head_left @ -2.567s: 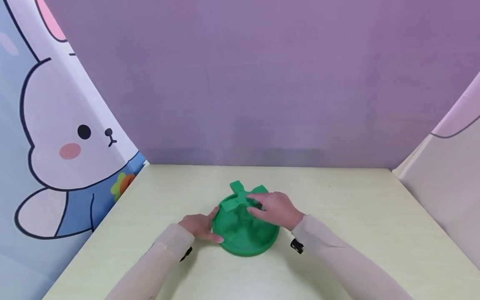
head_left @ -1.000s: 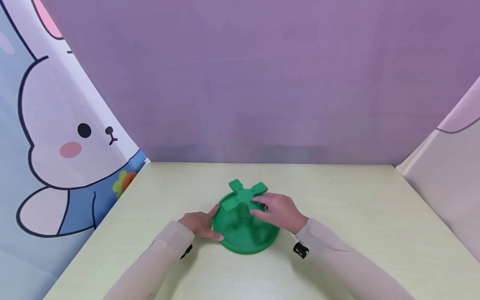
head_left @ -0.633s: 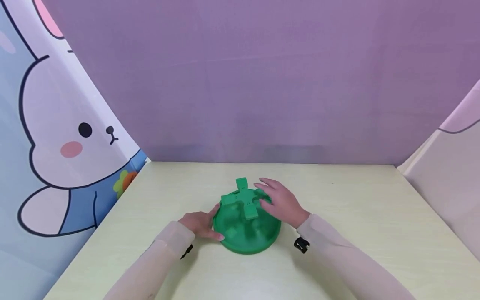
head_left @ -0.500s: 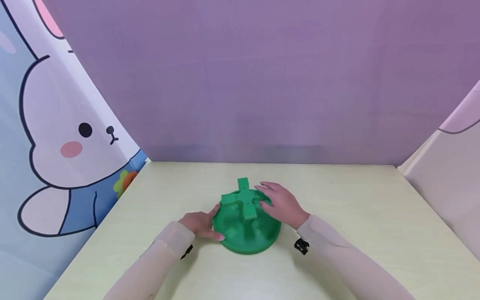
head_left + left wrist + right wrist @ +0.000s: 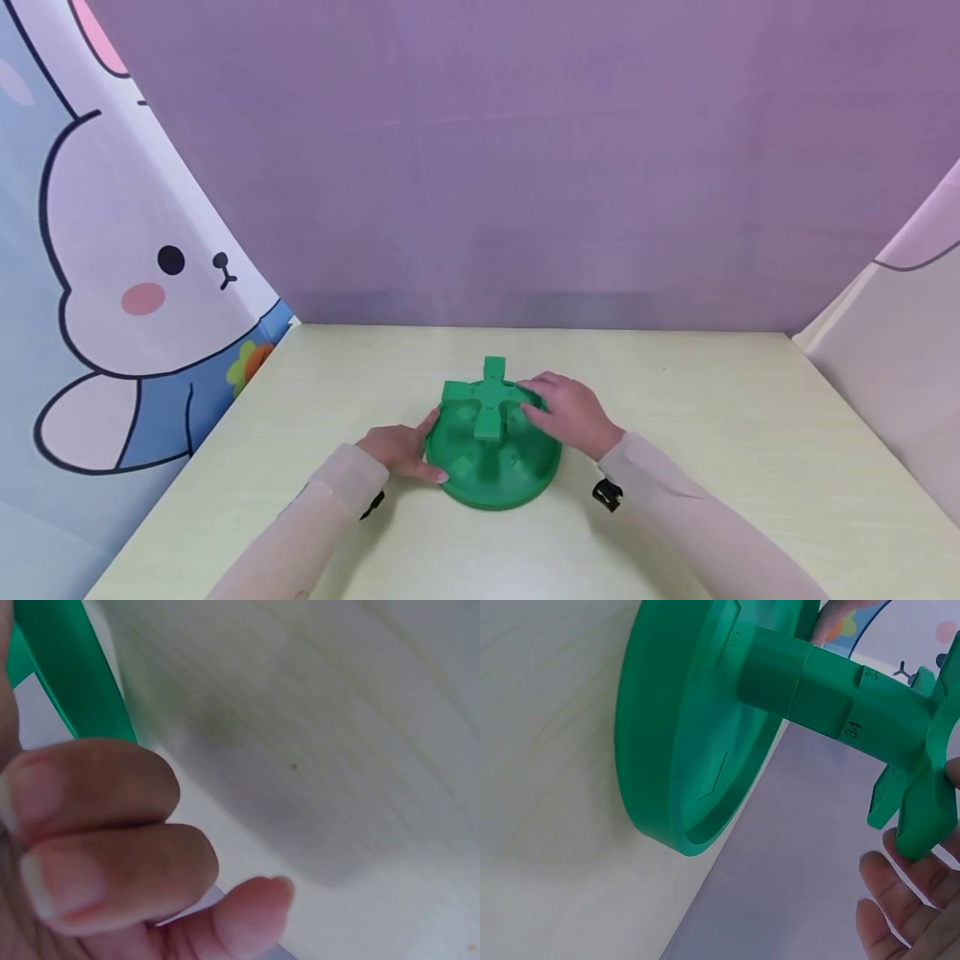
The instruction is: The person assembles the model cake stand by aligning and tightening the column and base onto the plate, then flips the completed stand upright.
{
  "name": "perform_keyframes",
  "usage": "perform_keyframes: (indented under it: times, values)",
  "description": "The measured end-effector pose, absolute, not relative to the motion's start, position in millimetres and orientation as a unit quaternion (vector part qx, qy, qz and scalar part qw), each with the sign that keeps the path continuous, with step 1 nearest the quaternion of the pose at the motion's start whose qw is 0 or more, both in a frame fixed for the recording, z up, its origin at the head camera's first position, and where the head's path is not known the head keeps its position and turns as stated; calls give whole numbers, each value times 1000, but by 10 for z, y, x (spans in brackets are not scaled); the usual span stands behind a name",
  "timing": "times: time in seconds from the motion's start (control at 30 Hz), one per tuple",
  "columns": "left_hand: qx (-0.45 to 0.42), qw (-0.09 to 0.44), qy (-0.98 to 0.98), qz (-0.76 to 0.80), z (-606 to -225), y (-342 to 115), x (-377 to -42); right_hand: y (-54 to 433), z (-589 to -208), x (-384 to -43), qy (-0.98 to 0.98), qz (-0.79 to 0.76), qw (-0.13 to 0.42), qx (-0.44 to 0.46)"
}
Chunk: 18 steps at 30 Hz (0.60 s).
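The green cross (image 5: 490, 400), one arm pinched by the right grip (image 5: 572, 411), has turned slightly, so twisting seems underway, while the left grip (image 5: 401, 451), thumb and forefinger spread, touches the base (image 5: 491, 487) below

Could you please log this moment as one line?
left hand: holds green round base | right hand: holds green cross piece | column: upright

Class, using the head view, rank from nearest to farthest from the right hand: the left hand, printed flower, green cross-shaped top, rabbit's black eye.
1. Green cross-shaped top: touching the right hand.
2. Left hand: at the green base's left rim.
3. Printed flower: low on the left.
4. Rabbit's black eye: farther left and higher.
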<state>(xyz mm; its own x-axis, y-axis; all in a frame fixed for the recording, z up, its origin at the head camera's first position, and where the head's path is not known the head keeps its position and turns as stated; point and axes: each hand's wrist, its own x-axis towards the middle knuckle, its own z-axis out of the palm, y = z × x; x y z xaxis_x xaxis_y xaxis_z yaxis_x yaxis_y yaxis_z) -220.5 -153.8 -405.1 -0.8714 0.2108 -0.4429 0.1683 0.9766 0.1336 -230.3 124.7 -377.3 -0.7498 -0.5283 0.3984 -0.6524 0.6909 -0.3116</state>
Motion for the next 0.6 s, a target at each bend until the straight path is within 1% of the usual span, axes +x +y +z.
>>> perform_keyframes:
  times: [0.17,0.6]
  values:
    - [99,236,966,46,-4035,-1538,-2201,1264,-3774,-2245,-908,238,122,324]
    - [104,232,966,50,-4056,-1552,-2207,1229,-3786,-2121,-891,280,106,341]
